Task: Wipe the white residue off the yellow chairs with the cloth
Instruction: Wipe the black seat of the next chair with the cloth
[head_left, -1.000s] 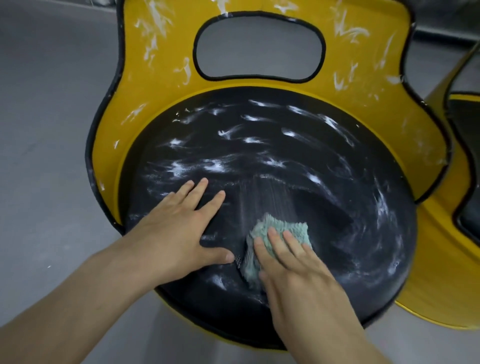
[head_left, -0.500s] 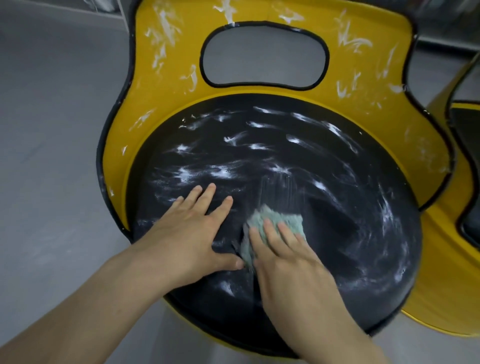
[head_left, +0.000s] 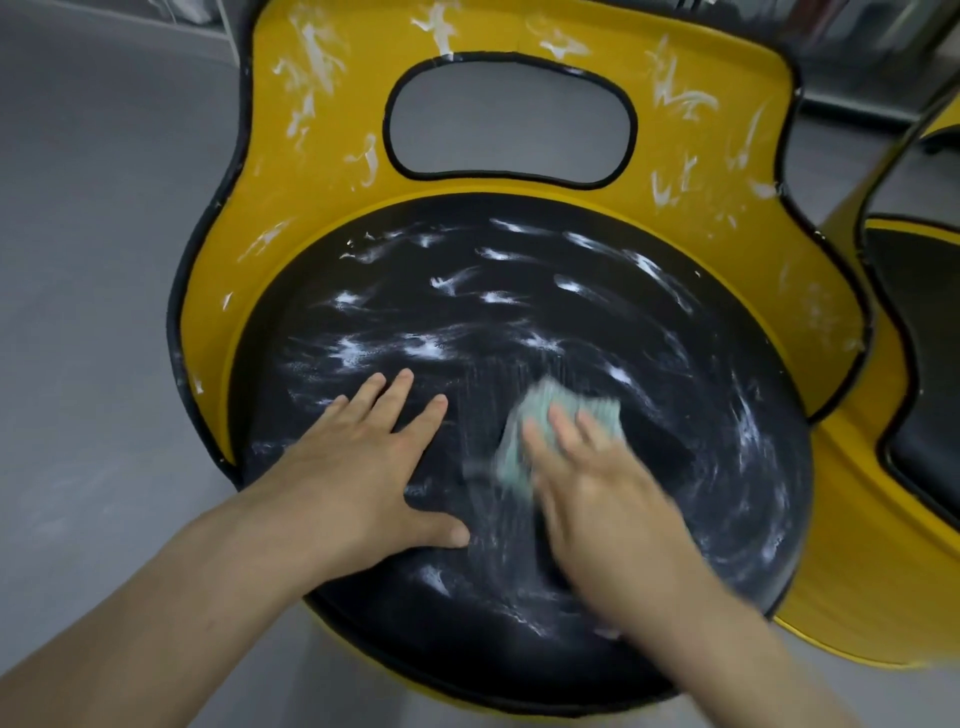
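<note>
Directly under the fingers of the right hand (head_left: 608, 509) lies the folded teal cloth (head_left: 566, 397), flat on the round black seat (head_left: 649, 467) of the near yellow chair (head_left: 332, 171), a little right of the seat's middle. The cloth's far edge and its left edge stick out past the fingertips; the rest is covered by the hand. That hand is spread and fairly flat, its fingers extended on top of the cloth and pressing it against the seat rather than curling round it. Both hand and cloth are blurred, so the thumb's position cannot be made out. Just to the left, apart from the cloth, the left hand (head_left: 358, 467) rests palm down on the bare seat with fingers straight and fanned, thumb stretched out toward the right hand; it holds nothing. White residue (head_left: 421, 351) streaks the seat beyond both hands and swirls along its right side, with thinner smears near the front edge. More white marks spot the yellow backrest, on both sides of its black-rimmed handle opening (head_left: 511, 117). A second yellow chair (head_left: 857, 571) with a dark seat stands close by on the right, only partly in view. Grey floor (head_left: 93, 260) surrounds them.
</note>
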